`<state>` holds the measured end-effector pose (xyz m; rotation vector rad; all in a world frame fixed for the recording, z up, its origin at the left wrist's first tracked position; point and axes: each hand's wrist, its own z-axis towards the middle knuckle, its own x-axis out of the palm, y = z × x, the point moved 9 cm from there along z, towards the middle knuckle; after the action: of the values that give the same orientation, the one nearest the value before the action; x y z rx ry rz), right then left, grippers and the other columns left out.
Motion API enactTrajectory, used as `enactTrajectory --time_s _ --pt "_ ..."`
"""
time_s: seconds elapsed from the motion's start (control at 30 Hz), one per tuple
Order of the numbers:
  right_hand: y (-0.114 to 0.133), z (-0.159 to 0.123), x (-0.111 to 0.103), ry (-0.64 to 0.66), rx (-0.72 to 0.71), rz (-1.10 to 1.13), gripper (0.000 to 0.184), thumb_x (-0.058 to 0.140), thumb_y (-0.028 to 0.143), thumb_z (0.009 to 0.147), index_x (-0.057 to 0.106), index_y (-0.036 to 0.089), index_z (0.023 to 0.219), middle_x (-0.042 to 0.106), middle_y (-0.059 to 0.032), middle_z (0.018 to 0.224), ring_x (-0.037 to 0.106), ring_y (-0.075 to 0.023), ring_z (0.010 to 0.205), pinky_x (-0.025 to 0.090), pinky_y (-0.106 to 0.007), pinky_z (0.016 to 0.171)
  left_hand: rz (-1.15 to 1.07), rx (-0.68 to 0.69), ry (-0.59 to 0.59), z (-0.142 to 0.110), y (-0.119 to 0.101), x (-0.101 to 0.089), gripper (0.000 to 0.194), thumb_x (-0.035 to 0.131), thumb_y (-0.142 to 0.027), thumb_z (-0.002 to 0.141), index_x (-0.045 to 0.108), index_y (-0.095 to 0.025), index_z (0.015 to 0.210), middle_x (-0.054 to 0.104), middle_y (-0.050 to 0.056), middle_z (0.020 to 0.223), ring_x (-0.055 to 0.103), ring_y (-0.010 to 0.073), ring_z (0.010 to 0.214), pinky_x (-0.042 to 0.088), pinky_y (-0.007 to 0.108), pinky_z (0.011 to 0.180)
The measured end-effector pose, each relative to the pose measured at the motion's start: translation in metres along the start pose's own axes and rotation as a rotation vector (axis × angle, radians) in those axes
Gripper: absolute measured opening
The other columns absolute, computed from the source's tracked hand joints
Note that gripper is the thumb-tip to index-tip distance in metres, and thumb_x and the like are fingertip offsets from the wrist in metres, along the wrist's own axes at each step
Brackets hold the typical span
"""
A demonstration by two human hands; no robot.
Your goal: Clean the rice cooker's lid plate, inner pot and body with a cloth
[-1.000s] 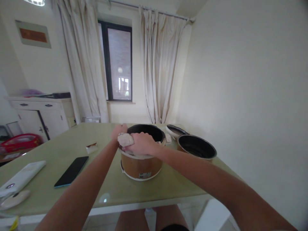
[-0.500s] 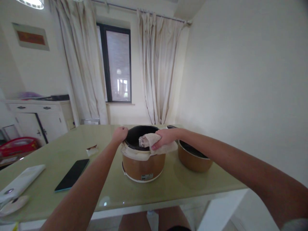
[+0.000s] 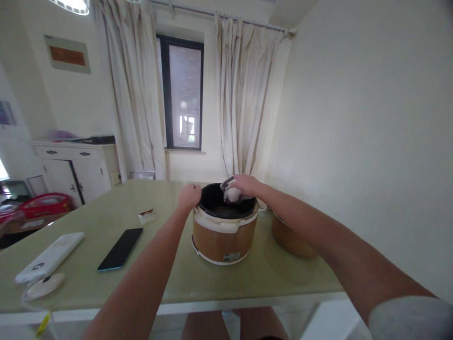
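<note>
A brown and white rice cooker body [image 3: 222, 239] stands lidless on the green tabletop, its dark inside showing. My left hand [image 3: 190, 195] is closed on the cooker's left rim. At the back right of the opening, my right hand [image 3: 247, 184] grips a crumpled whitish cloth [image 3: 232, 194] with grey patches, pressed near the inner wall. Right of the cooker sits a brown pot [image 3: 290, 237], partly covered by my right forearm.
On the table [image 3: 170, 283] to the left lie a black phone [image 3: 120, 249], a white power bank [image 3: 51, 257], a pale rounded device [image 3: 46, 286] with a cord, and a small packet [image 3: 146, 216]. A wall rises at the right.
My right hand has carried the cloth from the front right rim to the back right of the opening. My left hand keeps its hold on the rim. The view has shifted left.
</note>
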<state>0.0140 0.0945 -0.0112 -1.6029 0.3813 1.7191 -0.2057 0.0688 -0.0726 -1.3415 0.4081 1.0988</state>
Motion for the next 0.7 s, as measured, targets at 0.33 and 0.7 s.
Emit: enactTrajectory --time_s 0.33,0.7 --pt "0.081 0.050 0.012 -0.190 -0.332 -0.339 0.031 0.046 0.024 0.106 0.067 0.030 0.128 0.062 -0.0115 0.136 0.055 -0.0294 0.123 0.049 -0.041 0.095 0.047 -0.069 -0.031 0.002 0.006 0.002 0.053 0.030 -0.030 0.101 0.077 -0.011 0.117 0.074 0.023 0.126 0.072 0.0323 0.118 0.053 0.038 0.094" --pt "-0.028 0.015 0.015 0.102 0.233 0.077 0.071 0.090 0.039 0.068 0.065 0.028 0.133 0.072 -0.0126 0.128 0.067 -0.0354 0.118 0.051 -0.038 0.093 0.002 -0.083 -0.095 0.001 0.008 -0.004 0.050 0.033 -0.030 0.103 0.080 -0.014 0.108 0.077 0.021 0.119 0.075 0.0320 0.112 0.056 0.039 0.091"
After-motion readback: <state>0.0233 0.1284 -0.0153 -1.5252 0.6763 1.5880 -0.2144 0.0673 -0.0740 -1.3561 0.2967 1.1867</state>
